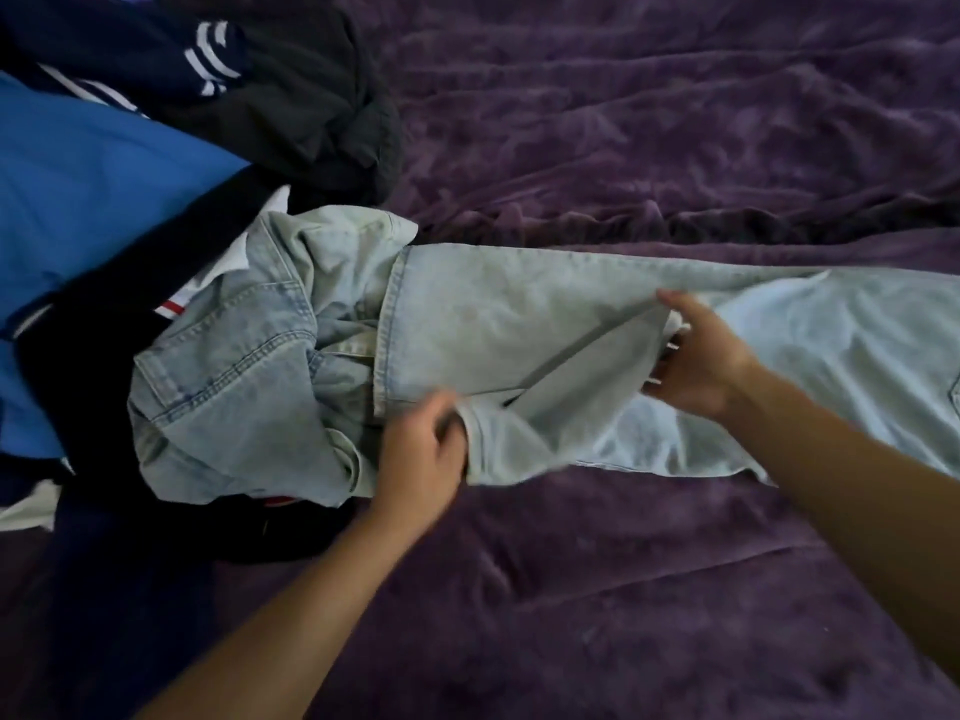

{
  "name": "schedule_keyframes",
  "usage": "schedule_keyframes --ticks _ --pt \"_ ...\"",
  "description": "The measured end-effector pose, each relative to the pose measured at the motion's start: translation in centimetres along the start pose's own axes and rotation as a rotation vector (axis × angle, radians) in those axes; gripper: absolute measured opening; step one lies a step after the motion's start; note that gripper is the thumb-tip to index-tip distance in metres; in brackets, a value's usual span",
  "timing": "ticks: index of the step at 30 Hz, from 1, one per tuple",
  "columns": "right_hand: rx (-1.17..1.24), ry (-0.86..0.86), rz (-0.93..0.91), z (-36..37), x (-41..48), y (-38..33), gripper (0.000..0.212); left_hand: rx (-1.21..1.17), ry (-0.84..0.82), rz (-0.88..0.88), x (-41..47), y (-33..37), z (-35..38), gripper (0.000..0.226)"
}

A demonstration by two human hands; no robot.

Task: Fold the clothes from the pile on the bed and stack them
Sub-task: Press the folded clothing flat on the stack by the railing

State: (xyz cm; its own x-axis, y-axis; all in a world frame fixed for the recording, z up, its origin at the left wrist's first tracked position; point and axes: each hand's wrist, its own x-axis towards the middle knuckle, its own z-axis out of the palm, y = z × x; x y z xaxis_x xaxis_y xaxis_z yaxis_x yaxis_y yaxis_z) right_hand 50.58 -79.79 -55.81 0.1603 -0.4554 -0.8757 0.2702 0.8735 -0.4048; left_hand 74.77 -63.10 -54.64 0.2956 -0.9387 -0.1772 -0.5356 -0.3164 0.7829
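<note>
1. 2 bare hands work 1 pale-blue denim garment [509,324] laid across a rumpled purple plush bed cover [623,122]. It reaches from the clothes pile [156,241] on the left to the right edge of the frame.
2. The left hand [421,449] is clenched round a fold of the denim at its near edge. The hand is blurred, so single fingers are hard to make out.
3. The right hand [698,356] grasps a frayed hem at mid-length, thumb on top. Its fingertips are hidden under the cloth.
4. The left end of the denim is bunched, with seams and a pocket showing, and rests on the pile. Whether that bunch is the same garment or a 2nd denim piece cannot be told.
5. At least 5 other pieces show in the pile:
   - 1 bright blue garment [93,200]
   - 1 navy garment with white stripes [130,49]
   - 1 dark grey crumpled garment [311,96]
   - 1 black garment [88,324]
   - 1 white piece with a red stripe [171,304], mostly covered by the denim
6. The pile is cut off by the left and top edges of the frame, and the denim by the right edge. Both forearms leave the frame at the bottom and right.
</note>
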Motion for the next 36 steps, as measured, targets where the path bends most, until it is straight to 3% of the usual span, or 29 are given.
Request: schedule_keyframes --ticks 2,5,7,9,13,16,19,21,23,26,28,29,32,36 --pt "0.137 -0.032 -0.058 0.8 0.4 -1.9 0.034 -0.041 0.165 -0.151 6.1 1.2 -2.4 0.014" --pt "0.122 -0.036 -0.148 1.7 1.0 -4.3 0.032 0.263 0.132 -0.318 13.8 1.4 -5.2 0.019" --pt "-0.111 0.043 -0.196 1.8 1.2 -4.6 0.019 0.559 -0.006 -0.380 15.7 0.7 -5.0 0.027" --pt "-0.462 0.186 -0.255 0.7 1.9 -3.8 0.013 0.681 -0.056 -0.403 15.8 0.2 -4.0 0.032" --pt "-1.128 0.528 -0.432 -5.0 3.5 -3.2 0.021 0.729 0.055 -0.399 15.0 -0.7 -1.6 0.037" --pt "-1.342 0.685 -0.586 -9.4 5.7 -6.0 0.038 0.728 0.154 -0.326 14.0 -1.3 -0.9 0.029" --pt "-1.630 0.505 -0.434 -12.3 9.3 -8.7 0.059 0.636 0.184 -0.286 13.1 -1.8 -0.8 0.028" --pt "-1.747 0.360 -0.268 -13.1 11.4 -10.0 0.068 0.452 0.209 -0.310 13.2 -1.9 -0.9 0.030" --pt "-1.753 0.362 -0.226 -12.6 12.0 -10.7 0.073 0.197 0.236 -0.358 13.8 -1.4 -1.1 0.031" --pt "-1.792 0.499 -0.575 -9.8 9.6 -8.7 0.066 -0.030 0.152 -0.364 14.3 -0.3 -2.4 0.041" --pt "-1.797 0.371 -0.894 -7.3 7.2 -4.6 0.067 -0.122 -0.034 -0.350 14.1 0.1 -3.5 0.063" --pt "-1.833 0.266 -0.950 -6.1 6.0 -2.1 0.073 -0.125 -0.123 -0.339 14.0 0.3 -3.9 0.071" --pt "-2.032 0.059 -0.774 -5.0 5.1 3.9 0.100 0.047 -0.222 -0.257 14.0 0.1 -5.5 0.056" --pt "-2.103 0.077 -0.649 -5.4 7.3 6.5 0.118 0.021 -0.220 -0.328 14.0 -1.0 -6.6 0.044"
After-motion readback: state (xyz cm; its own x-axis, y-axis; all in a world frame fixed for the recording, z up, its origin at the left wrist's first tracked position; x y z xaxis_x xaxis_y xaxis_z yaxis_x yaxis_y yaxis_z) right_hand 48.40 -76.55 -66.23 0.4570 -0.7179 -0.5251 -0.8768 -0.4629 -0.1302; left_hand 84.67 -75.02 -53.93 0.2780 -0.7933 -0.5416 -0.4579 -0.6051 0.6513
